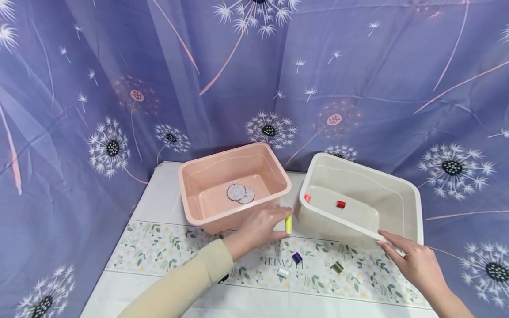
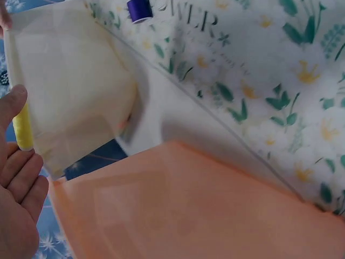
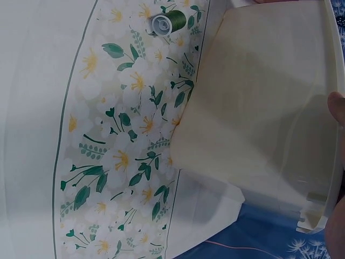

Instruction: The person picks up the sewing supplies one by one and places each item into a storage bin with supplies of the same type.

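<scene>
Yellow thread, wound smooth into a slim cylinder: that is the spool you have in your left hand. Position: held off the counter, roughly upright, in the space between the pink bin and the cream bin. Grip: thumb at the lower end, fingertips toward the upper, so you pinch it lengthwise. Your right hand pinches the cream bin's near rim toward its right end, thumb on the outside.

Handling, judged by eye: the spool should be very light, with a stiff core under a slightly yielding wrap. Thread may be slick, and a round body would roll if set on its side. Breakage unlikely; a snagged strand is the likelier trouble. Best hold for you: the two ends, as now, or a gentle pinch across the middle without rubbing the winding.

Appearance: bright, even yellow, longer than wide, a pale end showing at the bottom in the left wrist view. For comparison, the purple spool, white spool and green spool lie loose on the floral strip; the red spool lies inside the cream bin.
</scene>
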Demonstrator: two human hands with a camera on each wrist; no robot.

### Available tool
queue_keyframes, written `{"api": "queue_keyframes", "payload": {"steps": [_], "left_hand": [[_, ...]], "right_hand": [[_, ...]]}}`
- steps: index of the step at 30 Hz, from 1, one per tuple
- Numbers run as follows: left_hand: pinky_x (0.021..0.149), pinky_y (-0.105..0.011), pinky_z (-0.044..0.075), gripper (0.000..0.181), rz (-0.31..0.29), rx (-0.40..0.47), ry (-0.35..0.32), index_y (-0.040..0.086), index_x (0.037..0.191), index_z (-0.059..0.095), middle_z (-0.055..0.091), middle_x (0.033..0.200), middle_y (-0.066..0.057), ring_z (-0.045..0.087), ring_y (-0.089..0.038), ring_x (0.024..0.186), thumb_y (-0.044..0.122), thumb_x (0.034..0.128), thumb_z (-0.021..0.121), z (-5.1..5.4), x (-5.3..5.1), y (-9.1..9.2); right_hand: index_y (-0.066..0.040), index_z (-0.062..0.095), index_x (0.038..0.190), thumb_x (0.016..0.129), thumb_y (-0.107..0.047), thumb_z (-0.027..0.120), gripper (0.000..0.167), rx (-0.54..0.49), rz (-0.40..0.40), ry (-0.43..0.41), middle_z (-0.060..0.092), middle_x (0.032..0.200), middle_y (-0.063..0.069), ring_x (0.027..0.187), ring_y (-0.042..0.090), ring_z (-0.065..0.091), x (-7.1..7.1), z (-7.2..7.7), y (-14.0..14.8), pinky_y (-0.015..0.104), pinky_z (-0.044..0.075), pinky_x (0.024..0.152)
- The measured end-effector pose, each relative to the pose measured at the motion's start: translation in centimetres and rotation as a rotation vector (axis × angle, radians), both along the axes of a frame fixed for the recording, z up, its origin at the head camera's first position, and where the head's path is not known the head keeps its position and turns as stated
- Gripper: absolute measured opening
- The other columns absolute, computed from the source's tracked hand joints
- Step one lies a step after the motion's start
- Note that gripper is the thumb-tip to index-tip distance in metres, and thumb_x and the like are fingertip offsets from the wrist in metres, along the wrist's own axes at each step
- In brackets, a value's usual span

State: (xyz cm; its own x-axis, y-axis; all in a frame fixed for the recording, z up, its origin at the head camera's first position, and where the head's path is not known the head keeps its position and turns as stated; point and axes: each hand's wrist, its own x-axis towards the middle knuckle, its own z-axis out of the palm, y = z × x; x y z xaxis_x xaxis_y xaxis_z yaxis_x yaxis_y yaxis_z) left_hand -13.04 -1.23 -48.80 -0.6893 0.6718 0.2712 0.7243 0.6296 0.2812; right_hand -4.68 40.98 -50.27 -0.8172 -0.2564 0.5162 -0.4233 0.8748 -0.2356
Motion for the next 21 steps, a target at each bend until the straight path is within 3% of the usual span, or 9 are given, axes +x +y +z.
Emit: {"api": "queue_keyframes", "payload": {"steps": [3, 7, 13, 21], "left_hand": [[0.119, -0.034, 0.047, 0.068, 0.002, 0.000, -0.006, 0.012, 0.148, 0.064, 0.066, 0.148, -0.003, 0.059, -0.022, 0.141, 0.043, 0.0910, 0.087, 0.9, -0.2, 0.0], [0.114, -0.035, 0.052, 0.068, 0.007, -0.005, 0.023, 0.013, 0.150, 0.063, 0.066, 0.149, -0.002, 0.061, -0.019, 0.140, 0.045, 0.0927, 0.084, 2.1, -0.6, 0.1], [0.086, -0.034, 0.066, 0.070, 0.039, 0.013, 0.111, 0.016, 0.149, 0.065, 0.067, 0.147, 0.001, 0.069, -0.016, 0.128, 0.049, 0.0905, 0.085, 3.7, -1.3, 0.7], [0.075, -0.033, 0.065, 0.072, 0.065, -0.006, 0.058, 0.019, 0.152, 0.062, 0.063, 0.151, 0.004, 0.067, -0.016, 0.131, 0.051, 0.0916, 0.083, 5.5, -2.1, 2.3]], "right_hand": [[-0.009, 0.082, 0.117, 0.081, -0.017, 0.091, 0.037, 0.000, -0.003, 0.000, 0.081, 0.099, 0.018, 0.052, -0.012, 0.047, 0.0, -0.1, 0.0, 0.022, 0.040, 0.044], [-0.009, 0.082, 0.117, 0.083, -0.018, 0.090, 0.036, -0.003, -0.007, -0.007, 0.081, 0.099, 0.018, 0.051, -0.012, 0.045, -0.1, -0.1, 0.0, 0.021, 0.039, 0.043], [-0.009, 0.082, 0.117, 0.085, -0.020, 0.089, 0.035, -0.006, -0.002, -0.004, 0.081, 0.098, 0.018, 0.051, -0.013, 0.042, 0.0, -0.1, 0.1, 0.021, 0.038, 0.043], [-0.010, 0.083, 0.116, 0.081, -0.017, 0.091, 0.037, -0.002, 0.000, 0.010, 0.081, 0.098, 0.018, 0.052, -0.013, 0.045, -0.1, 0.0, -0.1, 0.024, 0.042, 0.045]]}}
